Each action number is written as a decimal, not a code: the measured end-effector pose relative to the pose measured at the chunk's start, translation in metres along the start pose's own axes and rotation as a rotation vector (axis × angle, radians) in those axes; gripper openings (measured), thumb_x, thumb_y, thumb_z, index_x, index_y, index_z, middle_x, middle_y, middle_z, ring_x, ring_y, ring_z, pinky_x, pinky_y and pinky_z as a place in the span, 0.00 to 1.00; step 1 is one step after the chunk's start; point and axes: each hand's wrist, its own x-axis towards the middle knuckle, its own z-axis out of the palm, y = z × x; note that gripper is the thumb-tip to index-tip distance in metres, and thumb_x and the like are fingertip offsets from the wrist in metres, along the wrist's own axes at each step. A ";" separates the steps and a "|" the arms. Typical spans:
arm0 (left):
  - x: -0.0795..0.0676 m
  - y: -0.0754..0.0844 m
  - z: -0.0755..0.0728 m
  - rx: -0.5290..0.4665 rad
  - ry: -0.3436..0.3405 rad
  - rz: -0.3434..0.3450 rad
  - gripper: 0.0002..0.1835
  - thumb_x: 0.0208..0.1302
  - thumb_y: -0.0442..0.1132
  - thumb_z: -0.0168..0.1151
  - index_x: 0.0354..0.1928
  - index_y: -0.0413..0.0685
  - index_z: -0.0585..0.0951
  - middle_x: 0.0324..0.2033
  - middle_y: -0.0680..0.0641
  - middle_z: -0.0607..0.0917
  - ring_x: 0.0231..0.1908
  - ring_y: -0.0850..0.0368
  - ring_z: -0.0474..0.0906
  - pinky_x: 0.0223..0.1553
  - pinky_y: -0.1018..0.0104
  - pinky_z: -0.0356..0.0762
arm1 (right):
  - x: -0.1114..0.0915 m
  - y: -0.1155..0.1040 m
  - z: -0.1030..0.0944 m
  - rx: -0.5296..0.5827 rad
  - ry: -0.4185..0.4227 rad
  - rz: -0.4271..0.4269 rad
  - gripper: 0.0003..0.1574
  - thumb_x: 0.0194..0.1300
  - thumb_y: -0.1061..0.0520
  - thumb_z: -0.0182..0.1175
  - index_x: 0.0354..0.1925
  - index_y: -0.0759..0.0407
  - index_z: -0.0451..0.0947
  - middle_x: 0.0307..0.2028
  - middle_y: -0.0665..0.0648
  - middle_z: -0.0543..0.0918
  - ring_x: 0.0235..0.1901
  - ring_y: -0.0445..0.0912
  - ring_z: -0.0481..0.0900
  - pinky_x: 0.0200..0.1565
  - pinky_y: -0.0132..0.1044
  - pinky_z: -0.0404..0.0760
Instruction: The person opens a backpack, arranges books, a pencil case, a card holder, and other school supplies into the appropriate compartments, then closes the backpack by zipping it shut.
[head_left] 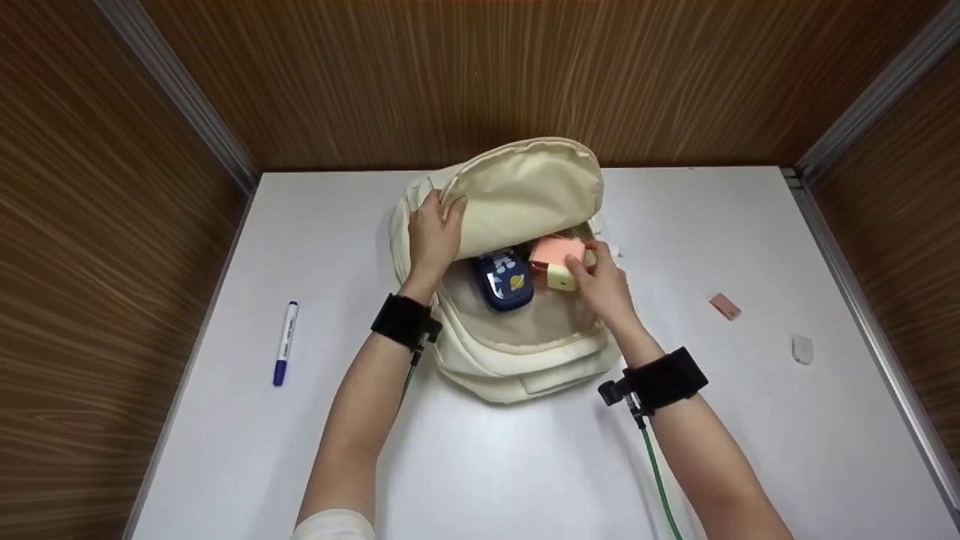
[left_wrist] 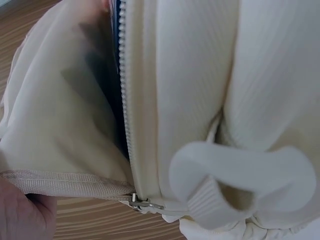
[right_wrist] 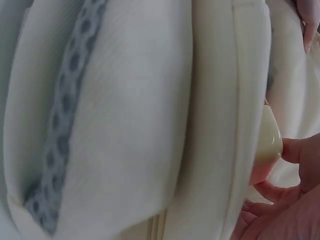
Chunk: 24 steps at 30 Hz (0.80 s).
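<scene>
A cream backpack (head_left: 487, 375) lies on the white table with its main compartment unzipped. My left hand (head_left: 436, 236) pinches the left edge of the lifted flap (head_left: 536, 187); in the left wrist view its fingers (left_wrist: 22, 212) are at the flap's seam. In my right hand (head_left: 606, 289) is a small glossy box-shaped thing (head_left: 556, 255), pink and pale yellow, gripped by thumb and fingers at the right side of the opening. Inside the backpack, to the left of it, lies a dark blue case (head_left: 504, 281) with a planet picture. The flap hides the compartment's far part.
A white marker with a blue cap (head_left: 286, 341) lies left of the backpack. To the right are a small pinkish-brown piece (head_left: 724, 306) and a small white piece (head_left: 802, 349). Wood-grain panels (head_left: 480, 82) border the table at the back and sides.
</scene>
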 end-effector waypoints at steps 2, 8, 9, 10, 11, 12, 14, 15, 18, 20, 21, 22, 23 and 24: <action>0.000 0.001 0.000 -0.001 -0.008 0.000 0.14 0.69 0.45 0.61 0.41 0.39 0.81 0.21 0.47 0.77 0.24 0.53 0.70 0.27 0.57 0.66 | 0.001 -0.001 0.004 0.009 0.003 0.014 0.35 0.74 0.42 0.52 0.68 0.60 0.61 0.47 0.71 0.81 0.46 0.60 0.80 0.47 0.51 0.76; -0.001 0.002 0.001 -0.005 -0.019 0.010 0.14 0.69 0.45 0.61 0.42 0.38 0.81 0.28 0.42 0.84 0.29 0.50 0.78 0.33 0.54 0.73 | -0.001 -0.002 0.006 0.066 -0.019 0.031 0.34 0.73 0.49 0.54 0.68 0.67 0.63 0.52 0.71 0.80 0.53 0.59 0.78 0.53 0.49 0.75; -0.001 0.002 0.001 -0.003 -0.017 0.013 0.14 0.69 0.45 0.62 0.42 0.38 0.81 0.29 0.42 0.85 0.31 0.49 0.79 0.35 0.53 0.74 | -0.002 -0.002 0.006 0.075 -0.026 0.023 0.33 0.73 0.50 0.54 0.68 0.68 0.64 0.52 0.71 0.80 0.53 0.59 0.78 0.54 0.49 0.75; -0.001 0.002 0.000 -0.001 -0.016 0.016 0.14 0.69 0.45 0.62 0.42 0.39 0.81 0.30 0.42 0.85 0.32 0.49 0.80 0.36 0.53 0.74 | -0.003 -0.003 0.005 0.085 -0.032 0.015 0.33 0.73 0.52 0.54 0.68 0.68 0.64 0.52 0.70 0.80 0.54 0.59 0.78 0.54 0.48 0.75; -0.001 0.002 0.000 -0.001 -0.016 0.017 0.14 0.68 0.45 0.62 0.42 0.39 0.81 0.31 0.42 0.85 0.33 0.48 0.80 0.37 0.52 0.74 | -0.004 -0.003 0.005 0.092 -0.037 0.007 0.32 0.73 0.54 0.54 0.68 0.69 0.64 0.52 0.70 0.80 0.54 0.58 0.78 0.54 0.48 0.75; -0.001 0.002 0.000 -0.002 -0.018 0.017 0.14 0.68 0.45 0.62 0.41 0.39 0.81 0.30 0.42 0.85 0.33 0.48 0.80 0.37 0.52 0.74 | -0.004 -0.003 0.005 0.094 -0.038 -0.002 0.32 0.73 0.55 0.54 0.68 0.69 0.64 0.52 0.70 0.80 0.54 0.58 0.78 0.54 0.47 0.75; -0.001 0.002 0.000 -0.002 -0.022 0.015 0.14 0.68 0.45 0.62 0.41 0.39 0.81 0.29 0.42 0.85 0.31 0.48 0.79 0.36 0.52 0.74 | -0.005 -0.003 0.005 0.101 -0.040 -0.009 0.31 0.73 0.57 0.54 0.68 0.69 0.64 0.52 0.69 0.80 0.54 0.57 0.79 0.55 0.46 0.75; -0.001 0.002 0.000 -0.002 -0.024 0.013 0.14 0.68 0.45 0.62 0.41 0.39 0.81 0.29 0.42 0.84 0.31 0.48 0.78 0.36 0.52 0.74 | -0.006 -0.003 0.005 0.115 -0.043 -0.008 0.31 0.73 0.58 0.54 0.68 0.69 0.64 0.53 0.69 0.80 0.54 0.57 0.79 0.55 0.45 0.75; 0.000 0.003 -0.001 -0.003 -0.033 -0.001 0.14 0.69 0.45 0.62 0.42 0.38 0.81 0.30 0.41 0.85 0.31 0.48 0.79 0.36 0.52 0.73 | -0.006 -0.004 0.008 0.212 -0.038 -0.006 0.26 0.73 0.63 0.52 0.65 0.72 0.66 0.52 0.70 0.80 0.53 0.55 0.80 0.53 0.41 0.78; 0.000 0.003 -0.001 -0.003 -0.038 -0.004 0.15 0.69 0.45 0.62 0.43 0.38 0.81 0.32 0.41 0.85 0.33 0.47 0.80 0.38 0.51 0.74 | -0.006 -0.006 0.010 0.300 -0.043 -0.013 0.22 0.73 0.67 0.49 0.62 0.75 0.67 0.52 0.71 0.80 0.53 0.55 0.80 0.51 0.39 0.79; -0.001 0.004 -0.002 -0.003 -0.042 -0.005 0.15 0.69 0.45 0.61 0.43 0.38 0.81 0.32 0.40 0.85 0.34 0.47 0.80 0.38 0.51 0.74 | -0.005 -0.006 0.011 0.342 -0.049 -0.023 0.21 0.72 0.69 0.48 0.61 0.76 0.68 0.52 0.72 0.79 0.53 0.56 0.79 0.51 0.38 0.79; -0.001 0.005 -0.002 -0.006 -0.047 -0.005 0.15 0.69 0.45 0.61 0.43 0.38 0.81 0.32 0.40 0.85 0.34 0.46 0.80 0.38 0.51 0.74 | -0.005 -0.007 0.012 0.377 -0.055 -0.035 0.20 0.72 0.70 0.47 0.59 0.78 0.68 0.52 0.72 0.78 0.54 0.57 0.79 0.52 0.37 0.78; -0.001 0.005 -0.002 -0.009 -0.051 -0.002 0.15 0.69 0.44 0.61 0.43 0.37 0.81 0.32 0.40 0.85 0.34 0.46 0.80 0.38 0.51 0.74 | -0.004 -0.008 0.013 0.399 -0.063 -0.045 0.19 0.72 0.72 0.45 0.58 0.79 0.69 0.52 0.73 0.78 0.54 0.57 0.78 0.52 0.37 0.78; -0.001 0.006 -0.003 -0.012 -0.057 0.000 0.15 0.70 0.44 0.60 0.43 0.37 0.81 0.31 0.39 0.84 0.33 0.46 0.79 0.38 0.51 0.73 | -0.004 -0.009 0.013 0.434 -0.086 -0.051 0.20 0.71 0.73 0.44 0.58 0.80 0.68 0.53 0.74 0.77 0.56 0.59 0.77 0.54 0.39 0.77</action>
